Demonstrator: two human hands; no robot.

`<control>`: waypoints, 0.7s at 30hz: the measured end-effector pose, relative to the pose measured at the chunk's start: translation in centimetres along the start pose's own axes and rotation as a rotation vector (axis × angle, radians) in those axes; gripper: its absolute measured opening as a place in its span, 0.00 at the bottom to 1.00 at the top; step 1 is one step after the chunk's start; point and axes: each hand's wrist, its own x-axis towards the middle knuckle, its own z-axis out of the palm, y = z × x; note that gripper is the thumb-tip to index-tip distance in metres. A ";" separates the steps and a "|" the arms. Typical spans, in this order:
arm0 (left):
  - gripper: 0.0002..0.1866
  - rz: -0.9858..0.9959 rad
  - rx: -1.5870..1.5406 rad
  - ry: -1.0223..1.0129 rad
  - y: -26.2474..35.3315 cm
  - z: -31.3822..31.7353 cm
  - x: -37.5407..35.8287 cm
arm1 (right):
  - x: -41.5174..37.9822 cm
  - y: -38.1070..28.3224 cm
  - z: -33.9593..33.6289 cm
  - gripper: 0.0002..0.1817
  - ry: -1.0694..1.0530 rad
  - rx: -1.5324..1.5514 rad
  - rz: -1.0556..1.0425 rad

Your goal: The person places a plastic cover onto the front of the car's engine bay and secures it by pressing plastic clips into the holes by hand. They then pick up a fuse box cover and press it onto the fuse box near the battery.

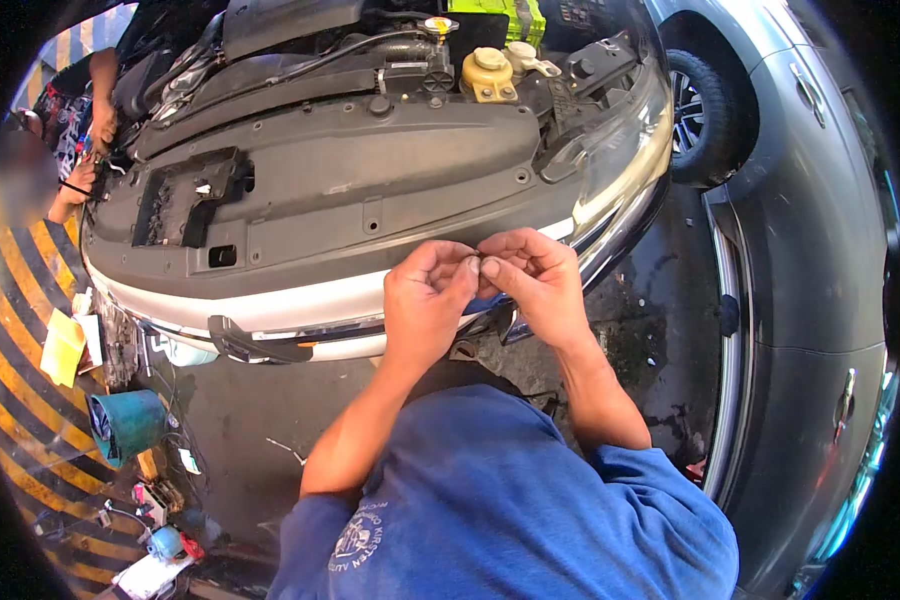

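My left hand (428, 295) and my right hand (542, 285) meet above the front edge of a car's open engine bay. Thumb and fingers of each are pinched together, with the fingertips almost touching. Whatever sits between them is too small or hidden to make out. Behind the hands lies the black plastic cover panel (390, 160), dotted with clip holes and with a rectangular recess on its left. Below them runs the silver strip of the front bumper (310, 308).
Another person's hand (78, 183) works at the engine bay's left corner. A yellowed reservoir (487, 72) and green battery (505, 15) stand at the back. A grey car (810, 250) is close on the right. A teal bucket (128, 425) and scattered parts lie on the left floor.
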 end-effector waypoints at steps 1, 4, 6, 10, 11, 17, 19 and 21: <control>0.06 0.001 -0.022 -0.023 -0.2 0.0 0.3 | 0.0 0.1 -0.4 0.10 -0.004 0.003 -0.007; 0.06 -0.008 -0.095 -0.074 -0.5 0.1 0.7 | -0.2 -0.4 -1.2 0.09 0.009 0.000 -0.004; 0.06 0.005 -0.124 -0.083 -0.7 0.3 0.8 | -0.3 -0.6 -1.3 0.09 0.024 -0.002 0.000; 0.06 0.016 -0.113 -0.104 -1.4 -0.2 0.6 | -0.5 -0.3 -1.0 0.09 0.057 -0.007 -0.009; 0.06 0.005 -0.104 -0.118 -1.5 -0.4 0.6 | -0.6 -0.3 -0.9 0.09 0.065 -0.013 -0.013; 0.07 0.058 -0.188 -0.106 -1.1 -0.6 1.4 | -0.7 -0.6 0.8 0.12 0.101 0.036 -0.042; 0.10 0.043 -0.147 -0.130 -1.2 -0.5 1.9 | -0.3 -0.4 0.3 0.12 0.119 -0.030 -0.061; 0.14 0.085 0.021 -0.157 -1.1 -0.7 2.8 | 0.5 -0.4 -0.4 0.13 0.155 -0.111 -0.070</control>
